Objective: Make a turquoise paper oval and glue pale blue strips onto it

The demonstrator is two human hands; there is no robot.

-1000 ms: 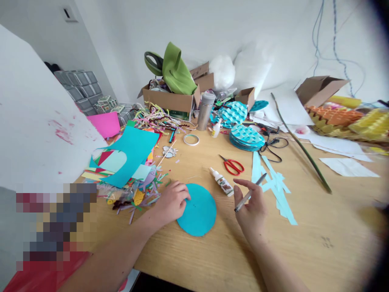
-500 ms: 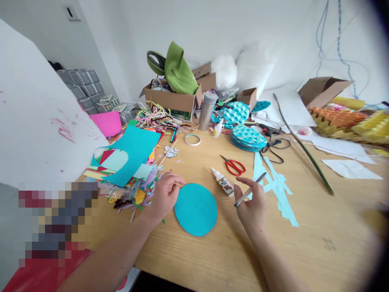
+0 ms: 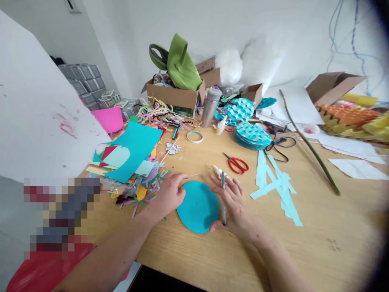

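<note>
A round blue paper disc (image 3: 199, 209) lies on the wooden table in front of me, with small dark marks at its middle. At its upper left edge is my left hand (image 3: 172, 194), fingers bent and thumb over the rim. My right hand (image 3: 235, 209) holds a pen (image 3: 224, 202) across its fingers, while its thumb and fingertips reach the disc's right edge. Behind the right fingers a white glue bottle (image 3: 217, 172) shows only its upper part. Red-handled scissors (image 3: 238, 164) rest just beyond it.
Pale blue paper strips (image 3: 281, 188) lie to the right, below stacked woven discs (image 3: 253, 137). Cut blue paper (image 3: 136, 144) and scraps pile up at left. A roll of tape (image 3: 195, 137), steel flask (image 3: 210, 109), cardboard box (image 3: 173, 97) and green stick (image 3: 310, 142) lie farther back.
My right hand has moved left to the disc's right edge with the pen, now covering much of the glue bottle. My left thumb has come over the disc's rim. The view has shifted slightly.
</note>
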